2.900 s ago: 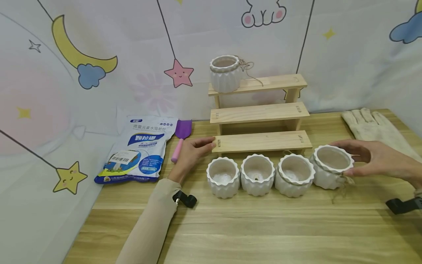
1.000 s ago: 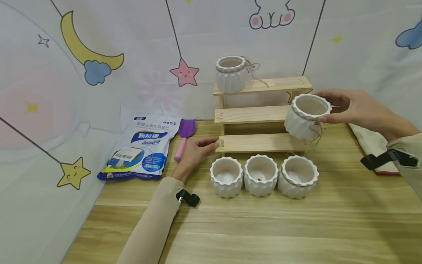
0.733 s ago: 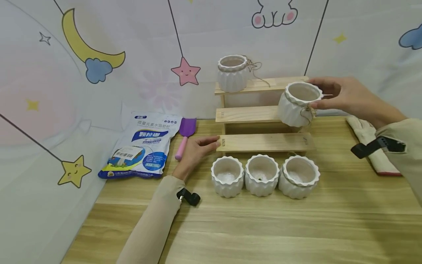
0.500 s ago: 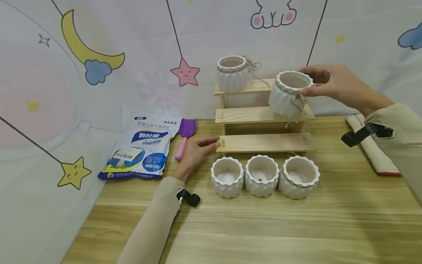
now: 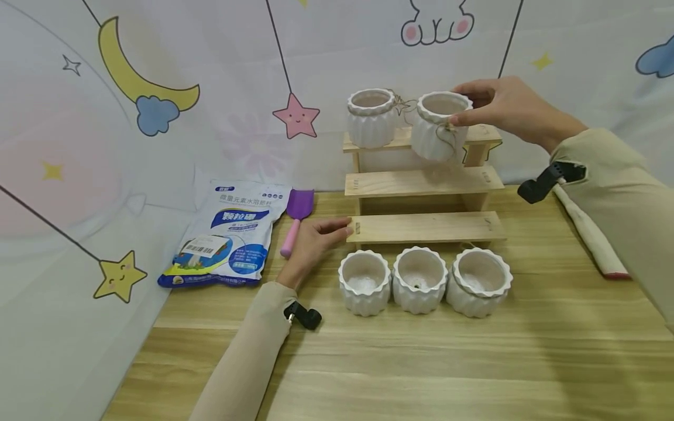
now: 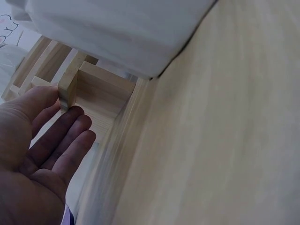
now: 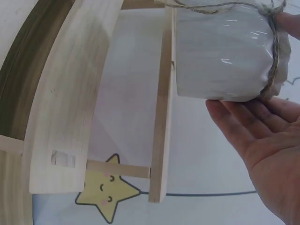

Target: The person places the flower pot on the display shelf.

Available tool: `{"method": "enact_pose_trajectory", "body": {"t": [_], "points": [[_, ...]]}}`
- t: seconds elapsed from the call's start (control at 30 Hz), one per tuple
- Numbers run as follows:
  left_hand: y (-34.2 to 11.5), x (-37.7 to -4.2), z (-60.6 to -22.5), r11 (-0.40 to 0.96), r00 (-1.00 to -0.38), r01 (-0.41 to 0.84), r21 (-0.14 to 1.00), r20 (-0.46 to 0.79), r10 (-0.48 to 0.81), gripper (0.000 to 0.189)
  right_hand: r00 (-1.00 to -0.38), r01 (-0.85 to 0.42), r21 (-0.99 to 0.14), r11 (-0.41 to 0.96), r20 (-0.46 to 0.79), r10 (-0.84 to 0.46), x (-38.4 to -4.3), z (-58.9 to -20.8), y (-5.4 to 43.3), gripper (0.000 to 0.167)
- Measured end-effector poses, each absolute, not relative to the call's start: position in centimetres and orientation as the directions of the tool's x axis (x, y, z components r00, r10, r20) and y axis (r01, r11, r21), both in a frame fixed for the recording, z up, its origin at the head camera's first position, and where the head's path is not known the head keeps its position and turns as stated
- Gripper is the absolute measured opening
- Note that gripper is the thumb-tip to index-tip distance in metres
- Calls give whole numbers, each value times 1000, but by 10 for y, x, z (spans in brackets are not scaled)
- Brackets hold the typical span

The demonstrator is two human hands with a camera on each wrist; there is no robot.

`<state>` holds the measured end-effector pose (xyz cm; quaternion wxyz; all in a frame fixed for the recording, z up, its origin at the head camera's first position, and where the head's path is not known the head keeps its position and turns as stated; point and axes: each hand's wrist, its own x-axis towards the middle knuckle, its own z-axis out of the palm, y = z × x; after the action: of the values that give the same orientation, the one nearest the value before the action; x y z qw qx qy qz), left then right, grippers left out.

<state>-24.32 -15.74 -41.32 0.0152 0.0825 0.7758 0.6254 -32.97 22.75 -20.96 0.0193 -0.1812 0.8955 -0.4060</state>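
Note:
My right hand (image 5: 513, 111) grips a white fluted flower pot (image 5: 437, 137) by its scalloped rim, thumb in front and fingers behind. Twine is tied round the pot's neck. It overlaps the top tier of the three-tier wooden plant stand (image 5: 421, 182), to the right of another white pot (image 5: 370, 123) standing there. In the right wrist view, the held pot (image 7: 225, 51) is close beside the top board's edge. My left hand (image 5: 312, 242) pinches the left end of the lowest board (image 6: 69, 84) between thumb and forefinger, its other fingers spread below.
Three white pots (image 5: 420, 283) stand in a row on the table (image 5: 400, 362) before the stand. To the left lie a fertiliser bag (image 5: 221, 234) and a purple shovel with a pink handle (image 5: 299, 206). A pale glove (image 5: 595, 240) is at the right. A printed cloth hangs behind.
My right hand has lifted the pot from the row's right end and carried it up and leftward to the stand's top tier. The left hand stays at the lowest board.

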Motion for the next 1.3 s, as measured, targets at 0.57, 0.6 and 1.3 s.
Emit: {"method": "enact_pose_trajectory", "body": {"t": [0.57,0.6,1.3], "points": [[-158,-244,-414,211,-985,119,970,89,147,32,-937,-283,-731,621,74,-340,-359,-208,203,78],[-158,-244,-414,213,-985,120,970,90,148,32,-938,-282,-732,620,73,-340,-361,-208,202,78],[-155,-245,-414,222,-982,137,965,104,157,30,-939,-282,-774,567,102,-328,-372,-210,200,76]]}}
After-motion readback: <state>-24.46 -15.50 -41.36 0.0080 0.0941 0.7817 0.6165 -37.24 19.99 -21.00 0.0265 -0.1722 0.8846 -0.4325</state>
